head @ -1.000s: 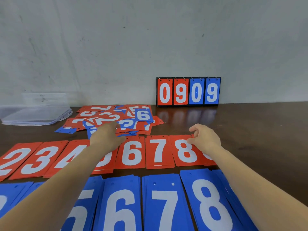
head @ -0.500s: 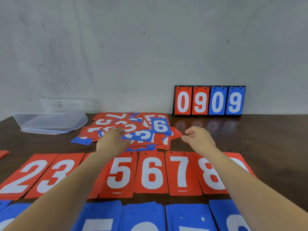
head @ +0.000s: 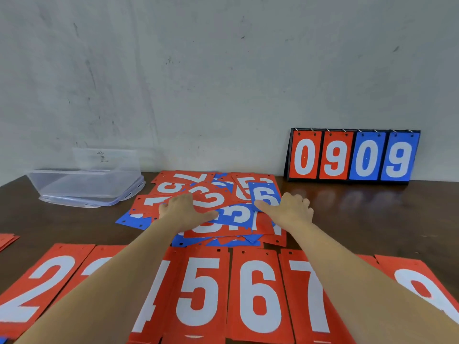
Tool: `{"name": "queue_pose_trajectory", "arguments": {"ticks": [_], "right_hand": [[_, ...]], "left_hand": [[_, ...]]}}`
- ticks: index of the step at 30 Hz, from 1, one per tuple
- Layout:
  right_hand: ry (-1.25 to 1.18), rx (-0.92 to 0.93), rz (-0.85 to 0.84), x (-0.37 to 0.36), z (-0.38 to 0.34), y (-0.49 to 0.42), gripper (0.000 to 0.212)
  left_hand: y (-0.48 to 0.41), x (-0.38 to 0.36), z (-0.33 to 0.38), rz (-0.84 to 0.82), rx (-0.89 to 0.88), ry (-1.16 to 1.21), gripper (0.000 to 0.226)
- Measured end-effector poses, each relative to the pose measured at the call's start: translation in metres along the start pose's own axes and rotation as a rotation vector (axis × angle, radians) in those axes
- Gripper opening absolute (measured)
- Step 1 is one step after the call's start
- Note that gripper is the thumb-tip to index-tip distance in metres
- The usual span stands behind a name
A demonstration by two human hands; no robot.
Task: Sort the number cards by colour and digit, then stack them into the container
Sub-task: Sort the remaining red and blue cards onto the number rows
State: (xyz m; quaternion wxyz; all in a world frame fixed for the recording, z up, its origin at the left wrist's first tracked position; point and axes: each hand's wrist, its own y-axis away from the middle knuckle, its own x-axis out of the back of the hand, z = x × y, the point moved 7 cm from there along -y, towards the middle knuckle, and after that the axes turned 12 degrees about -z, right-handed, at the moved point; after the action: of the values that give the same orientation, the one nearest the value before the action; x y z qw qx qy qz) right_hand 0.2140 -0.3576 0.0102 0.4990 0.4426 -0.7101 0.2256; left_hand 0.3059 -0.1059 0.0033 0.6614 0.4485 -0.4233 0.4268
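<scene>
Dark surface [head: 372, 219]: the unsorted pile [head: 211, 197] lies right of the container [head: 84, 187]. Left grip [head: 182, 212] flat and wide on it; right grip [head: 291, 211] thumbs blue 6 [head: 265, 194], hold unclear. Overlapping cards may drag along, missorted.

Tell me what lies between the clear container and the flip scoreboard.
The unsorted pile of red and blue cards, seen in the head view, lies between the clear container and the flip scoreboard.

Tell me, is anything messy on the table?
Yes. The pile of loose cards in the middle is jumbled: red and blue overlap at all angles. The red stacks in front lie in a neat row.
</scene>
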Motion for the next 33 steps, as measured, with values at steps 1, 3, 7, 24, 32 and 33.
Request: {"name": "queue_pose_trajectory", "arguments": {"ticks": [1,3,7,24,32,33], "right_hand": [[0.01,-0.024,0.005,-0.002,0.0,-0.003,0.081],[0.043,-0.057,0.015,-0.004,0.001,-0.006,0.082],[0.056,-0.071,0.012,-0.007,0.0,-0.011,0.076],[-0.242,-0.072,0.212,0.013,0.014,0.0,0.021],[-0.506,0.063,0.198,0.037,0.023,0.016,0.024],[-0.537,0.082,0.197,0.041,0.022,0.021,0.022]], "left_hand": [[-0.001,0.001,-0.001,0.006,-0.002,-0.025,0.095],[-0.003,0.005,-0.001,0.02,-0.012,-0.099,0.093],[-0.001,0.013,0.002,0.098,-0.039,-0.245,0.082],[0.006,0.033,0.009,0.27,-0.081,-0.066,0.067],[0.033,0.053,0.002,0.401,-0.117,0.36,0.031],[0.04,0.056,0.002,0.411,-0.124,0.427,0.031]]}}
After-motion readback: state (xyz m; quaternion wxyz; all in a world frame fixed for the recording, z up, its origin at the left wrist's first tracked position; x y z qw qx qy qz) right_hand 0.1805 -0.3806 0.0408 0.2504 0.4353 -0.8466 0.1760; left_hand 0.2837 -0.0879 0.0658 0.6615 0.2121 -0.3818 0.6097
